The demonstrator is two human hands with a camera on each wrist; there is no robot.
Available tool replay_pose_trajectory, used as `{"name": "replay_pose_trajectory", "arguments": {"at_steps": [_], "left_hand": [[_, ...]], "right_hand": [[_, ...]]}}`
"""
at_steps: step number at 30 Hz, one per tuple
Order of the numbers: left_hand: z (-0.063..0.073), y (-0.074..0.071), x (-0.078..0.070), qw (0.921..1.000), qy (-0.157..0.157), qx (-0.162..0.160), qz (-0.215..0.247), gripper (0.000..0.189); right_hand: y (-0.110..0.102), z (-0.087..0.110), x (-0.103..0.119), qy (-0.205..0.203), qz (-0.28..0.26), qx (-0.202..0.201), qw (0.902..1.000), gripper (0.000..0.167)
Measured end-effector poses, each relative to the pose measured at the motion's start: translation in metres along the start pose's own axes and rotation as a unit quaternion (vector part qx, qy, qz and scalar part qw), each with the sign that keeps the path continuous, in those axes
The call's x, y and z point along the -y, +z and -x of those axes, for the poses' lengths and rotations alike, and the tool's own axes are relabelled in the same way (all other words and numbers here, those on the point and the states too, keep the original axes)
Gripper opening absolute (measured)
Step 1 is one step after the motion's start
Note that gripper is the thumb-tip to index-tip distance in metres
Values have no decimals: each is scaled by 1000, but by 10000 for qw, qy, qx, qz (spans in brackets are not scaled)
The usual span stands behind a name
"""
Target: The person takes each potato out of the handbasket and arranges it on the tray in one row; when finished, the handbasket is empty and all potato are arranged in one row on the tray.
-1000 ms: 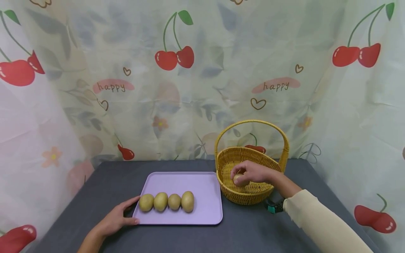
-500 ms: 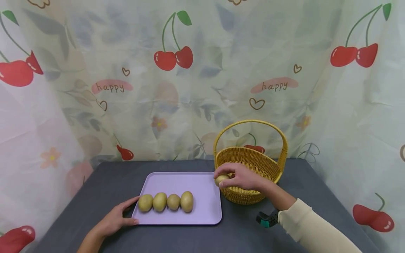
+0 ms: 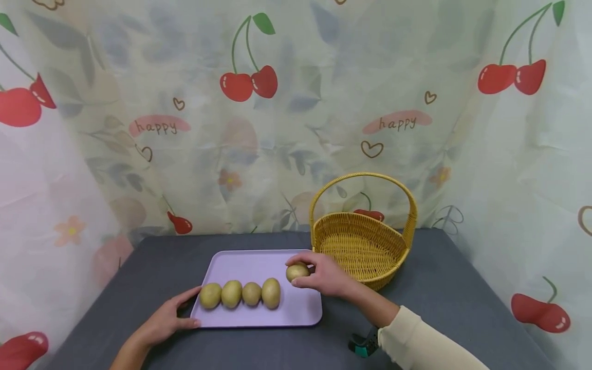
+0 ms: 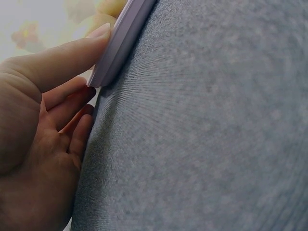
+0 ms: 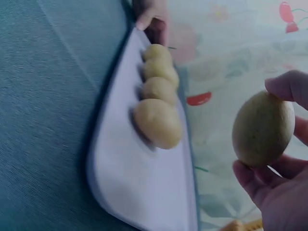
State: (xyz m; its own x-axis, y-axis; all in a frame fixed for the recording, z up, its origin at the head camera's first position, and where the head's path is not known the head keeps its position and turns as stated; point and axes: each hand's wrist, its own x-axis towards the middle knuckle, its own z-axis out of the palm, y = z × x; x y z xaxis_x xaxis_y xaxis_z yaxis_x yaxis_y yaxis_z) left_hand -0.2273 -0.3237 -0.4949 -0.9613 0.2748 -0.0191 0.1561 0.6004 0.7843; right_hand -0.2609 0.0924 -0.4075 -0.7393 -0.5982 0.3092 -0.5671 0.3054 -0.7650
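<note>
My right hand [image 3: 321, 275] pinches a potato [image 3: 297, 272] between thumb and fingertips, over the right part of the lilac tray [image 3: 245, 262]. In the right wrist view the held potato [image 5: 263, 129] is oval and yellowish brown, with the thumb at one end and fingertips at the other. Several more potatoes [image 3: 252, 294] lie in a row on the tray's left and middle. My left hand [image 3: 164, 319] rests at the tray's left edge, fingers spread. In the left wrist view its thumb [image 4: 72, 57] touches the rim of the tray [image 4: 120, 43]; the other fingers are loosely bent.
A yellow wicker basket [image 3: 361, 241] with a tall arched handle stands right of the tray, partly behind the right hand. Dark grey cloth [image 3: 259, 349] covers the table. A cherry-patterned curtain [image 3: 296, 128] hangs behind and at both sides. A black and green device [image 3: 363, 344] is below the right wrist.
My right hand has brought the potato out of the basket, leftward and over the tray. The left hand stays at the tray edge. The head view has shifted slightly.
</note>
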Motion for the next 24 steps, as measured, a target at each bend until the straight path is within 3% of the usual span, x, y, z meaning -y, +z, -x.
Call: {"name": "replay_pose_trajectory", "arguments": {"at_steps": [7,13,24], "left_hand": [[1,1,1,10000,-3,12,62,84],[0,1,-1,9999,107,-37,-113,83],[0,-1,-1,9998,144,-43,-105,82]], "right_hand": [[27,1,-16,190,113,-416,9989,42],[46,3,-25,186,702,-562,9958,50],[63,-1,-44,367,1007,-345,9936,57]]}}
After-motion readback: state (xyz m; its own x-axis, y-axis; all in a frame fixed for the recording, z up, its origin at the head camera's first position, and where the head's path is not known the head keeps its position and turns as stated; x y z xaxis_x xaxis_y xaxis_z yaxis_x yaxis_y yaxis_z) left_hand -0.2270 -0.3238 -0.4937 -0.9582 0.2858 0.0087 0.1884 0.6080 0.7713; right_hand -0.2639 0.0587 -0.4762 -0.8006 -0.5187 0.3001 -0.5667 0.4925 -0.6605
